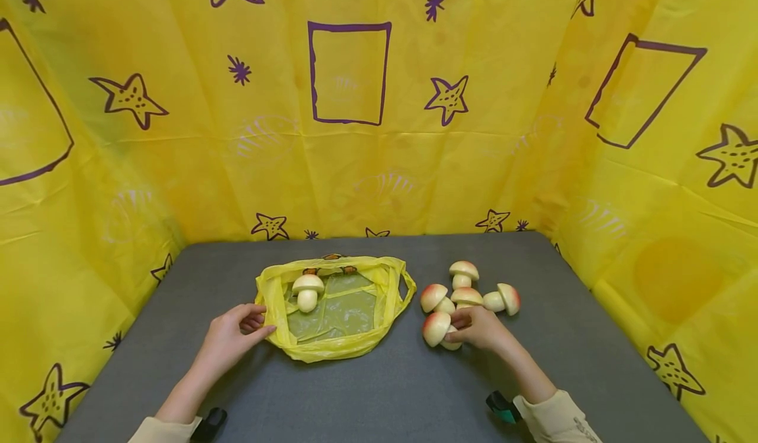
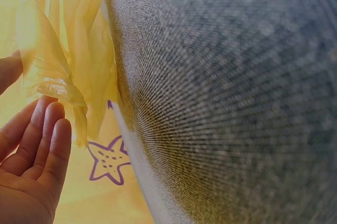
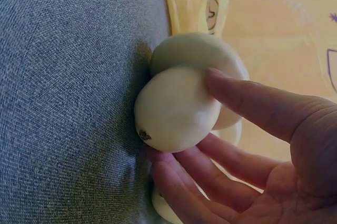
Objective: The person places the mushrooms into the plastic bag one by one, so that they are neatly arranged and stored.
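A yellow plastic bag [image 1: 331, 349] lies on the table with its mouth spread wide, one toy mushroom [image 1: 307, 291] inside at the left. My left hand [image 1: 233, 331] pinches the bag's left rim; in the left wrist view, the thin film [image 2: 58, 71] passes between thumb and fingers. At the right, my right hand [image 1: 482, 328] grips the nearest toy mushroom [image 1: 436, 329] by its pale stem [image 3: 176, 111]. The thumb presses one side and the fingers curl under the other. This mushroom lies on its side, its red-tinged cap facing left.
Several more toy mushrooms cluster just beyond my right hand: one at the back [image 1: 464, 270], one at the left [image 1: 434, 297], one in the middle [image 1: 466, 295] and one at the right [image 1: 509, 298]. Yellow patterned cloth [image 1: 349, 166] walls in the grey table [image 1: 379, 403].
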`<state>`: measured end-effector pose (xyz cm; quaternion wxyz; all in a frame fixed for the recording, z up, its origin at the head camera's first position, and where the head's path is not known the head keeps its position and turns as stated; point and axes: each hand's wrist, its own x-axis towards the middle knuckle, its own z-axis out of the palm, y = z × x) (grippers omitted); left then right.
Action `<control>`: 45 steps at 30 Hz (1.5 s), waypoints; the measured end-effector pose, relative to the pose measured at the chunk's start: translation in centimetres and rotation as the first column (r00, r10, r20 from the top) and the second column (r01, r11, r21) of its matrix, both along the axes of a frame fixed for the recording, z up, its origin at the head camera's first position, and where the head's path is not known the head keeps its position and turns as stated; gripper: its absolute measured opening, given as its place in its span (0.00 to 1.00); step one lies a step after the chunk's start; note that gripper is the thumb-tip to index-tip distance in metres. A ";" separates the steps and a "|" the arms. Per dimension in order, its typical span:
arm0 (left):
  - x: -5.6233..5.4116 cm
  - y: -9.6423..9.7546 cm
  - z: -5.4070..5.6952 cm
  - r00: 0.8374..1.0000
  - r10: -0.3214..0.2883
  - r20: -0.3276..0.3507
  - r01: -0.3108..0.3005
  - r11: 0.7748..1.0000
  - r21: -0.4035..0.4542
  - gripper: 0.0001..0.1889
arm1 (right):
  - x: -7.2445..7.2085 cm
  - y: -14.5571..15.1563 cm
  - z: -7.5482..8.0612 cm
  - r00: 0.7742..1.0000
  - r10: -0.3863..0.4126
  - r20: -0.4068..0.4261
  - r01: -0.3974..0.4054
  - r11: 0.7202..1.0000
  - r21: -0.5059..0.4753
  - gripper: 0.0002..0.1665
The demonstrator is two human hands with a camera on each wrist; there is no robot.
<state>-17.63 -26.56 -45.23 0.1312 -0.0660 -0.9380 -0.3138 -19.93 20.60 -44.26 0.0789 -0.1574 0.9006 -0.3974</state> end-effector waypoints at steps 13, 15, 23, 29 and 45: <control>0.1 0.0 0.0 1.000 -0.002 -0.012 0.002 1.000 0.006 0.19 | -0.3 -0.3 -0.1 0.999 0.036 0.038 -0.038 0.998 0.057 0.13; 0.1 0.0 0.0 1.000 -0.001 -0.016 0.002 1.000 0.004 0.19 | -0.3 -0.4 -0.1 0.998 0.043 0.038 -0.046 0.997 0.066 0.12; 0.0 0.0 0.0 1.000 -0.003 -0.024 0.003 1.000 -0.004 0.19 | -0.3 -0.4 -0.1 0.999 0.039 0.023 -0.041 0.995 0.091 0.17; 0.0 0.0 -0.1 0.999 -0.007 -0.034 0.006 1.000 -0.002 0.18 | -0.4 -0.4 0.0 0.999 0.031 0.026 -0.033 0.995 0.091 0.15; -0.2 0.1 0.0 1.000 -0.005 -0.022 0.004 1.000 -0.011 0.19 | -0.2 -0.9 0.2 0.991 -0.088 0.103 0.085 0.996 0.030 0.23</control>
